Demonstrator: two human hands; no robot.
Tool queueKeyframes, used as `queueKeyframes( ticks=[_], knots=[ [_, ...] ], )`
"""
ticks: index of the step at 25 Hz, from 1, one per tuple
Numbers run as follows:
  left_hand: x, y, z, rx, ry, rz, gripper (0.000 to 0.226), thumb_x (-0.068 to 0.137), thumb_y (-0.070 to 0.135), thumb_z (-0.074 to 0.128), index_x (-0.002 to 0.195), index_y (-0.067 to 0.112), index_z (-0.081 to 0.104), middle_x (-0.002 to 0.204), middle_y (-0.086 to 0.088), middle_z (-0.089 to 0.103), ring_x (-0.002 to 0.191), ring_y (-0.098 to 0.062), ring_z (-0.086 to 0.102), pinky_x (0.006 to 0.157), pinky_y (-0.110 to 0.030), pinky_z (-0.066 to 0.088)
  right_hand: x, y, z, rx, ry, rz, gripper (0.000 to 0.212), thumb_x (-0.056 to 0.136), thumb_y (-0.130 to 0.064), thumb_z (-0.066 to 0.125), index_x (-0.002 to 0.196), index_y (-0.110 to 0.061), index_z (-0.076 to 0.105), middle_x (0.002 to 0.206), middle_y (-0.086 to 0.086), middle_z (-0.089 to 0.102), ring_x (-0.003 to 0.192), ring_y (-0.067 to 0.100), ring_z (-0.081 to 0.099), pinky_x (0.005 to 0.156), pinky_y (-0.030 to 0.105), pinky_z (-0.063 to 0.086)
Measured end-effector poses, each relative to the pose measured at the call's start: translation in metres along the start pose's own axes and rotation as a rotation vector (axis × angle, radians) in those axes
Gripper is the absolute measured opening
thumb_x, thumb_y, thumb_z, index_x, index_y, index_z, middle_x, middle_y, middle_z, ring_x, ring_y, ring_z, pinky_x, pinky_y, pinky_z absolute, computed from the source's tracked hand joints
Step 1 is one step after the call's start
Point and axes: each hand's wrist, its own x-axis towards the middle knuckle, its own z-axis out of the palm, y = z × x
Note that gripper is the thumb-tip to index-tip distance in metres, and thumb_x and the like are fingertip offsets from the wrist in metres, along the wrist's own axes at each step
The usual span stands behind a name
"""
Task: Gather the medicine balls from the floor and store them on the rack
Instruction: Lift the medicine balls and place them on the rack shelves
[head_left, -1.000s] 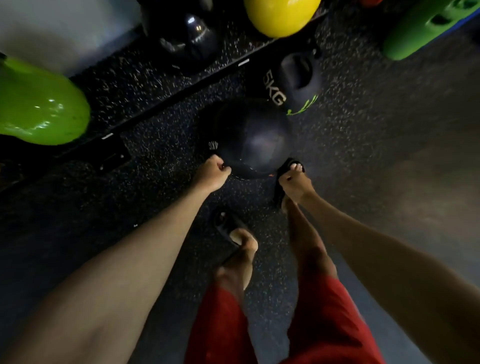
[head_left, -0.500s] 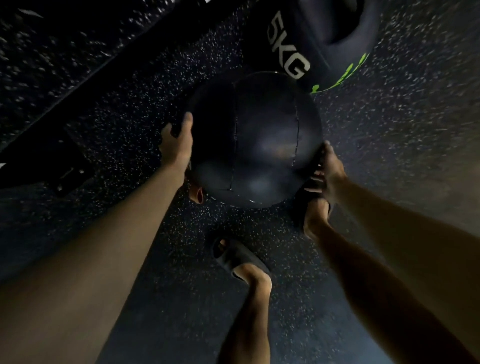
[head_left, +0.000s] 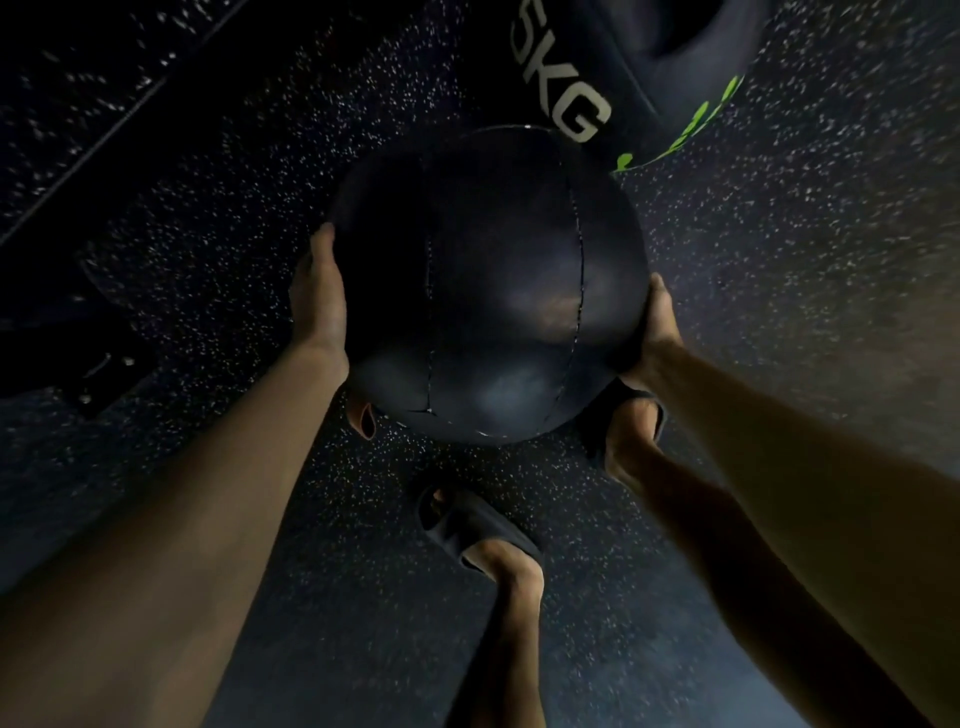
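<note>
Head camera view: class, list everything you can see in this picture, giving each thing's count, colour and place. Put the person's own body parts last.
medicine ball: one, black with stitched seams, centre, held between both hands
5KG ball: one, black with white lettering and green marks, top right, behind the held ball
floor: one, dark with white speckles, fills the background
rail: one, black, runs diagonally across the upper left
sandals: two, black, one below the ball, one at its lower right
left hand: one, cups the ball's left side
right hand: one, cups the ball's right side
forearms: two, bare, lower left and lower right
lower legs: two, bare, bottom centre
</note>
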Motion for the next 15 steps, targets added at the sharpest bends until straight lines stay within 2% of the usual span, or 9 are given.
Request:
queueKeyframes(
  ticks=[4, 7, 11, 13, 15],
  knots=[
    [-0.056, 0.001, -0.01, -0.03, -0.128, -0.088, 0.072, 0.063, 0.087, 0.055, 0.116, 0.042, 0.07, 0.12, 0.005, 0.071, 0.11, -0.023, 0.067, 0.092, -0.047, 0.056, -0.052, -0.001, -0.024, 0.013, -0.002, -0.013, 0.057, 0.093, -0.061, 0.04, 0.122, -0.022, 0.07, 0.121, 0.005, 0.072, 0.118, 0.03, 0.063, 0.105, 0.048, 0.047],
    [-0.108, 0.003, -0.023, -0.046, -0.145, -0.154, 0.084, 0.057, 0.092, 0.053, 0.124, 0.042, 0.065, 0.126, 0.003, 0.067, 0.112, -0.026, 0.065, 0.097, -0.049, 0.052, -0.113, -0.009, -0.05, -0.003, 0.011, -0.062, 0.054, 0.096, -0.056, 0.041, 0.128, -0.021, 0.067, 0.124, 0.005, 0.07, 0.12, 0.03, 0.062, 0.107, 0.047, 0.046],
    [-0.204, 0.041, -0.053, -0.024, -0.216, -0.095, 0.09, 0.06, 0.089, 0.05, 0.13, 0.034, 0.064, 0.125, 0.0, 0.067, 0.111, -0.026, 0.064, 0.102, -0.048, 0.049, -0.232, -0.017, -0.072, -0.055, 0.108, -0.193, 0.047, 0.089, -0.055, 0.049, 0.115, -0.023, 0.071, 0.118, 0.005, 0.073, 0.117, 0.03, 0.063, 0.105, 0.049, 0.048],
    [-0.259, 0.063, -0.072, -0.016, -0.254, -0.043, 0.081, 0.073, 0.083, 0.047, 0.133, 0.03, 0.062, 0.123, 0.0, 0.067, 0.111, -0.024, 0.063, 0.103, -0.046, 0.048, -0.292, -0.014, -0.08, -0.055, 0.12, -0.261, 0.051, 0.081, -0.06, 0.052, 0.115, -0.028, 0.072, 0.117, 0.002, 0.073, 0.117, 0.029, 0.063, 0.105, 0.049, 0.047],
    [-0.308, 0.079, -0.095, -0.015, -0.315, 0.007, 0.07, 0.086, 0.077, 0.042, 0.134, 0.03, 0.061, 0.124, 0.001, 0.066, 0.113, -0.023, 0.061, 0.104, -0.044, 0.048, -0.352, -0.016, -0.084, -0.069, 0.121, -0.311, 0.05, 0.083, -0.061, 0.052, 0.117, -0.029, 0.071, 0.12, 0.001, 0.071, 0.118, 0.028, 0.062, 0.106, 0.049, 0.046]
  ],
)
